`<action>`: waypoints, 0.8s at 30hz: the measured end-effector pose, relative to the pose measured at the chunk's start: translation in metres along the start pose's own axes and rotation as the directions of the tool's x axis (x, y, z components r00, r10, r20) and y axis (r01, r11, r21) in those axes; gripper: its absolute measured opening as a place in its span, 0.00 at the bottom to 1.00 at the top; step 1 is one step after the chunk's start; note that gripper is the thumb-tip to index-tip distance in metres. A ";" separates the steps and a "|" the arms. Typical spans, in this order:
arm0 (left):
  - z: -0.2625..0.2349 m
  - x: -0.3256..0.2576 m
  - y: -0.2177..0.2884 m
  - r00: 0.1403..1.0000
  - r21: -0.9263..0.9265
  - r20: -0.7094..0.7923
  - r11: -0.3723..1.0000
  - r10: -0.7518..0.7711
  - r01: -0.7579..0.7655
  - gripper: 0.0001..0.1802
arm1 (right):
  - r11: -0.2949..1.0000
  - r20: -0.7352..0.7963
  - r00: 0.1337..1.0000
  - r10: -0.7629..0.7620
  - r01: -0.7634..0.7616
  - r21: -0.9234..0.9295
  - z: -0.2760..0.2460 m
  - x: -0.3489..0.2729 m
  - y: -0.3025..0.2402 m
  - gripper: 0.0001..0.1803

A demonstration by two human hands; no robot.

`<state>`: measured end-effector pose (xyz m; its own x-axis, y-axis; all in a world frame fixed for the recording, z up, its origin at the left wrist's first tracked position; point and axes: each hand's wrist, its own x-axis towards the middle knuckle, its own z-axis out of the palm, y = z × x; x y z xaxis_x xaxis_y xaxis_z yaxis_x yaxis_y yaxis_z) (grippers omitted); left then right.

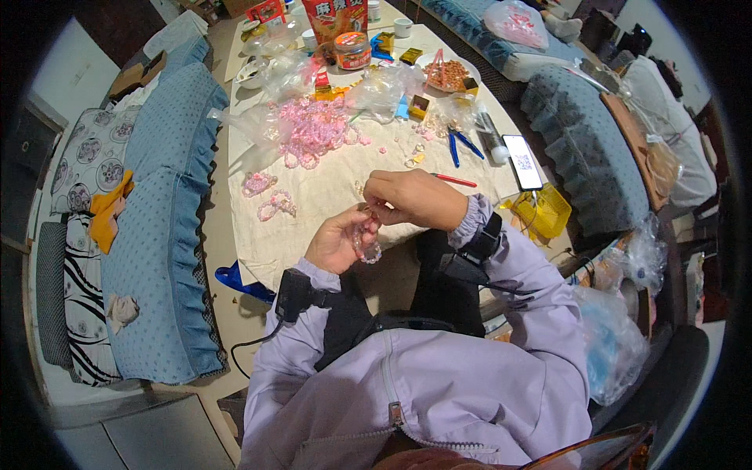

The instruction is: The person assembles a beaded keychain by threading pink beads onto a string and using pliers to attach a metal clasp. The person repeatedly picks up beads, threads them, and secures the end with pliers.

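A small bracelet of clear and pinkish beads (367, 249) hangs from my left hand (334, 241), whose fingers are closed on its upper part near the table's front edge. My right hand (415, 197) meets the left from above, thumb and fingertips pinched together; what sits between them is too small to make out. Left of my hands, two finished-looking bead bracelets (276, 205) and a small bunch of pink beads (257, 184) lie on the cloth. Farther back is a large heap of pink bead strings (313, 125), partly on a clear plastic bag (258, 129).
Blue-handled pliers (464, 146), a red pen-like tool (454, 180) and a lit phone (522, 163) lie right of my hands. Behind are a plate of brown nuts or beans (450, 74), a jar (352, 52) and a red packet (338, 19). Blue-covered sofas (160, 235) flank the table.
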<state>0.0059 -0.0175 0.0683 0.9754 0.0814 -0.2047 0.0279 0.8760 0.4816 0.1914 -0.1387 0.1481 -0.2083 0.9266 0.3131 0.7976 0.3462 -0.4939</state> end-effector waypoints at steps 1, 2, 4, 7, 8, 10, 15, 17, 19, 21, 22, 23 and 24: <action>0.001 0.003 -0.003 0.998 0.043 -0.055 0.999 0.024 -0.021 0.09 | 0.999 -0.020 0.999 0.027 -0.026 0.032 0.001 -0.003 0.003 0.14; 0.002 0.005 -0.004 0.997 0.051 -0.073 0.998 0.032 -0.028 0.09 | 0.995 -0.033 0.997 0.070 -0.068 0.077 0.004 -0.007 0.005 0.14; 0.004 0.008 -0.007 0.993 0.062 -0.106 0.997 0.047 -0.040 0.08 | 0.977 -0.077 0.989 0.126 -0.110 0.184 0.012 -0.017 0.014 0.13; 0.006 0.008 -0.010 0.990 0.038 -0.109 0.995 0.093 -0.089 0.07 | 0.957 -0.306 0.918 0.252 -0.191 0.217 0.022 -0.038 0.037 0.11; 0.006 0.009 -0.010 0.985 0.046 -0.133 0.994 0.109 -0.104 0.07 | 0.947 -0.366 0.874 0.319 -0.305 0.096 0.022 -0.047 0.049 0.12; 0.006 0.009 -0.008 0.980 0.042 -0.129 0.988 0.151 -0.147 0.06 | 0.876 -0.496 0.833 0.247 -0.410 -0.253 0.020 -0.068 0.069 0.20; 0.008 0.009 -0.006 0.981 -0.030 -0.067 0.983 0.180 -0.182 0.07 | 0.616 -0.321 0.750 0.578 -0.659 -0.431 0.036 -0.102 0.088 0.31; 0.009 0.009 -0.006 0.981 -0.050 -0.044 0.980 0.190 -0.192 0.08 | 0.639 -0.308 0.783 0.540 -0.620 -0.455 0.039 -0.102 0.094 0.31; 0.010 0.007 -0.007 0.981 -0.065 -0.016 0.979 0.193 -0.194 0.08 | 0.677 -0.295 0.813 0.502 -0.582 -0.451 0.041 -0.104 0.096 0.30; 0.010 0.007 -0.005 0.975 -0.054 0.011 0.974 0.221 -0.220 0.09 | 0.733 -0.295 0.850 0.437 -0.527 -0.431 0.038 -0.108 0.098 0.29; 0.010 0.008 -0.005 0.970 -0.039 0.017 0.970 0.241 -0.240 0.09 | 0.729 -0.282 0.851 0.443 -0.525 -0.438 0.039 -0.109 0.099 0.29; 0.011 0.008 -0.006 0.963 -0.029 0.047 0.964 0.266 -0.265 0.09 | 0.733 -0.280 0.856 0.434 -0.516 -0.444 0.039 -0.111 0.099 0.28; 0.011 0.008 -0.006 0.962 -0.014 0.028 0.962 0.272 -0.271 0.09 | 0.744 -0.291 0.867 0.405 -0.497 -0.447 0.039 -0.111 0.100 0.28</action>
<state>0.0159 -0.0271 0.0730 0.9521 0.3029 -0.0418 -0.2411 0.8277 0.5068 0.2725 -0.2015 0.0322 0.3067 0.9008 0.3073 0.9498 -0.2685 -0.1607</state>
